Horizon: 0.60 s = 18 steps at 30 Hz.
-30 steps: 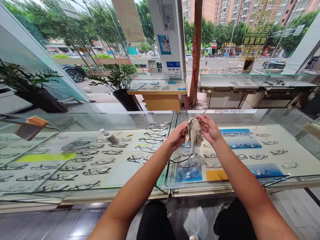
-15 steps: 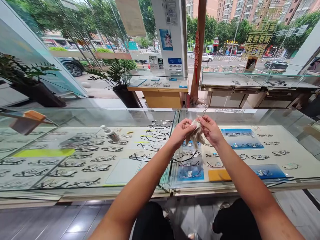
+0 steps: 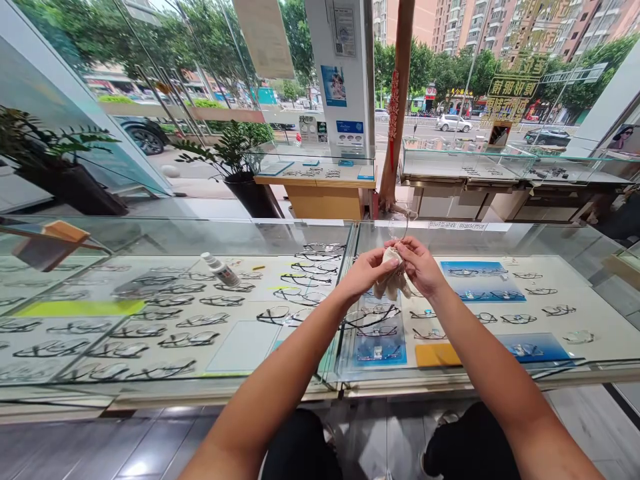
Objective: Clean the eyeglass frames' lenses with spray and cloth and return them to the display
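Left hand (image 3: 369, 272) fingers pinch a pale cloth (image 3: 393, 285); right hand (image 3: 419, 267) fingers pinch glasses (image 3: 399, 228), above the glass bench (image 3: 410, 383). Bottle (image 3: 220, 269) label too small to read; gold Chinese lettering (image 3: 513, 88) beyond.

One glass-topped display counter (image 3: 410, 382), in adjoining sections, bears a white labelled bottle (image 3: 220, 269) on its top and, on the pale bed (image 3: 590, 303) beneath the glass, rows of eyeglasses (image 3: 189, 340), blue cards (image 3: 480, 284), one orange panel (image 3: 438, 355) and a yellow-green strip (image 3: 80, 307).
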### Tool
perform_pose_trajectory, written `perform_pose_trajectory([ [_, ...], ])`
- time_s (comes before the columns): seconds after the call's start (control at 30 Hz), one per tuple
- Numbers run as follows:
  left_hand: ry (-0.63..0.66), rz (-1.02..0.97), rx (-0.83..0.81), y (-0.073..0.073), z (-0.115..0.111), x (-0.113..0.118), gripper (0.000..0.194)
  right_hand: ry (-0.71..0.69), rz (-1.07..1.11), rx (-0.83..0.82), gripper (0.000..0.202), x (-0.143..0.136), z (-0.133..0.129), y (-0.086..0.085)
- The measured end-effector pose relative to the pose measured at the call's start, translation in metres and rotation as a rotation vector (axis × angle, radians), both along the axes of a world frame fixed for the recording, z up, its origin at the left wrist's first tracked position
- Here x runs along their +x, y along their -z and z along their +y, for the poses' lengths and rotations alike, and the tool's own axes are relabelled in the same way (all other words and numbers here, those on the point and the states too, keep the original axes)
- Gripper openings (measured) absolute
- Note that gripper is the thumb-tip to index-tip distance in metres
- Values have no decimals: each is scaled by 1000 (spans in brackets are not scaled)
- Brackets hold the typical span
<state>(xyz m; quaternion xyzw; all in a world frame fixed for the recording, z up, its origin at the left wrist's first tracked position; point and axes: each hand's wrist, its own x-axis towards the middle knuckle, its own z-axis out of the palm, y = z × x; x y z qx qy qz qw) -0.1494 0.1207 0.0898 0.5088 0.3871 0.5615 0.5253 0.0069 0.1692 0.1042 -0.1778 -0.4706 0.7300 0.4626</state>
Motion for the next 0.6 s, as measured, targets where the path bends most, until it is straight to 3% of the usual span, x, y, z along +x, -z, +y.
perform_pose_trajectory([
  [0.33,2,-76,-56,4,0,3,85,-3,-9,7,47,-2,1,5],
  [0.6,41,-26,-27,0,1,-2,63,-30,30,12,40,0,1,0],
])
